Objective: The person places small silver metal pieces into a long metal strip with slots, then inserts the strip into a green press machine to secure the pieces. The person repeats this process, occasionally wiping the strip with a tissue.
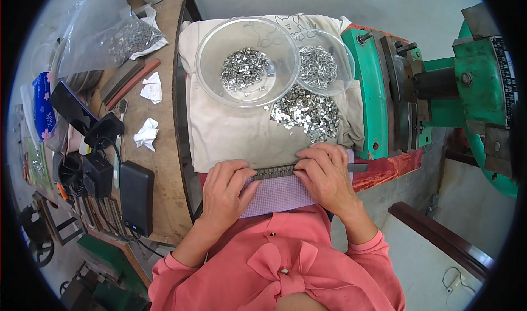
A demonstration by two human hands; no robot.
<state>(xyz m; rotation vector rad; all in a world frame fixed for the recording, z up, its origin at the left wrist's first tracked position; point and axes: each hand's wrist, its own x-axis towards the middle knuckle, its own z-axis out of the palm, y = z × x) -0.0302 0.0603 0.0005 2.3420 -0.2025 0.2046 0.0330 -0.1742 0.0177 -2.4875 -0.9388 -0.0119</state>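
Observation:
Between my two hands lies a narrow dark metal strip (274, 172) with small segments in a row, resting over a purple checked cloth (279, 194). My left hand (226, 186) pinches its left end, fingers curled. At the other end my right hand (327, 173) has its thumb and fingers closed on the strip. Beyond the hands, a loose pile of small shiny metal pieces (310, 113) sits on beige cloth. Behind it stand a large clear plastic bowl (203, 64) with similar pieces and a smaller clear tub (346, 64) holding thin metal pins.
To the right stands a green machine (370, 102) with a wheel. At left, a wooden table (164, 174) carries a black power bank (136, 198), a phone (74, 108), crumpled tissues (146, 134), red and grey bars (133, 83) and a plastic bag of metal bits (132, 39).

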